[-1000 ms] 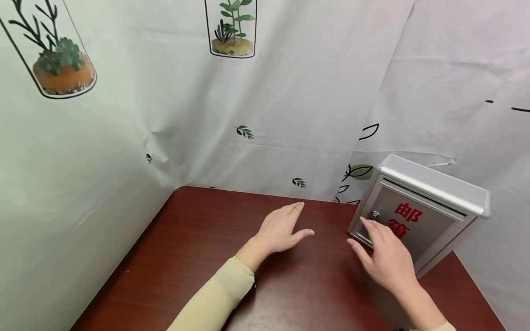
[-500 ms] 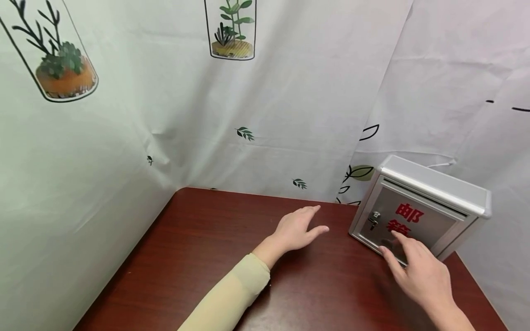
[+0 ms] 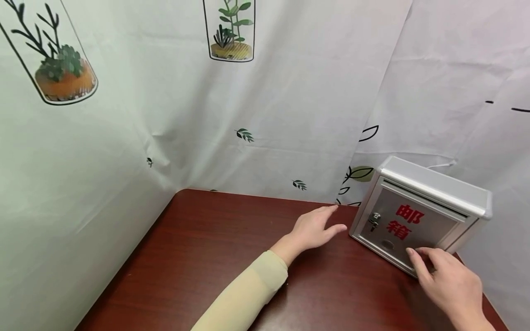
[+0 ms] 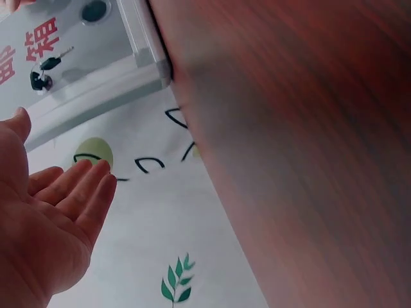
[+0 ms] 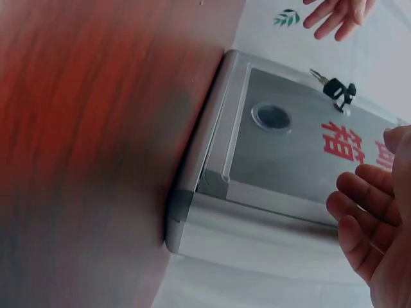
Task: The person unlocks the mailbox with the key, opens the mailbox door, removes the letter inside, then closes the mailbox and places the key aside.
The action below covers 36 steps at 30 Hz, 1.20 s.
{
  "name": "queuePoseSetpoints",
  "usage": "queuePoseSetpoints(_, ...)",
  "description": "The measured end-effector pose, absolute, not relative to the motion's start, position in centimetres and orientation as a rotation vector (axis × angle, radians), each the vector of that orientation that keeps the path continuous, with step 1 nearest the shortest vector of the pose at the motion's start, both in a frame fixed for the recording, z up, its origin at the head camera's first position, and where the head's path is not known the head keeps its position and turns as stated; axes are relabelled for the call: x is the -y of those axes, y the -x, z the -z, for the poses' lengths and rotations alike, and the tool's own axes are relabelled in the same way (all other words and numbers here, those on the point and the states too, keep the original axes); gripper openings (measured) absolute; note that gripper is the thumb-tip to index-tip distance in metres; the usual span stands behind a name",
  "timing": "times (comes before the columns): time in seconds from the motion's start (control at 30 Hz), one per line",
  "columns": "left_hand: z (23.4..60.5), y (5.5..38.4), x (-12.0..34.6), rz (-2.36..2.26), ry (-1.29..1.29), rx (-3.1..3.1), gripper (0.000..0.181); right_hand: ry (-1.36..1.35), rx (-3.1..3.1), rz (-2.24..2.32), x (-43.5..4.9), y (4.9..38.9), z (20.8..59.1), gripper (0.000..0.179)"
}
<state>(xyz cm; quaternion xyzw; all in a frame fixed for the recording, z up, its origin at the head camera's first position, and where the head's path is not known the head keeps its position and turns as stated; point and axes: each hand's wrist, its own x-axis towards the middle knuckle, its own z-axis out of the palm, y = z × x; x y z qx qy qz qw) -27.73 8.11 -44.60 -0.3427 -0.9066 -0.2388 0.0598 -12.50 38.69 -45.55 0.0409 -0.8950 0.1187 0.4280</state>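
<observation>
A silver metal mailbox [image 3: 439, 184] with red characters on its door stands at the right of the table in the head view. Keys [image 5: 335, 88] hang from the lock on its door. Low on the door is a small round window [image 4: 94, 11]. My left hand [image 3: 312, 230] is held over the table, left of the mailbox, fingers extended and thumb apart. In front of the mailbox's lower right corner is my right hand [image 3: 449, 278], its fingers bent loosely with nothing between them.
The dark red-brown table [image 3: 215, 239] runs back to white fabric walls [image 3: 281, 105] printed with leaves and plants. The fabric also rises close behind the mailbox and along the table's left side.
My left hand has moved right, toward the mailbox. My right hand has moved right and toward me, off the lock side, uncovering the keys and the red characters. The mailbox has stayed put.
</observation>
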Motion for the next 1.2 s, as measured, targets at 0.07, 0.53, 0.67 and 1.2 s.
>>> queuePoseSetpoints(0.07,44.5,27.7,-8.8,0.72,1.041,2.744,0.071,-0.101,2.222,-0.287,-39.0,12.4,45.6,0.024)
queuePoseSetpoints(0.53,45.1,28.6,-12.3,0.831,0.965,2.77,0.066,0.135,2.328,-0.241,-42.6,10.8,44.2,0.051)
queuePoseSetpoints(0.67,45.5,28.9,-12.7,0.859,0.945,2.787,0.063,0.226,2.484,-0.292,-43.1,10.5,43.9,0.046)
queuePoseSetpoints(1.2,46.3,30.4,-14.3,1.208,0.969,2.759,0.07,0.301,2.515,-0.529,-42.5,11.6,44.7,0.044)
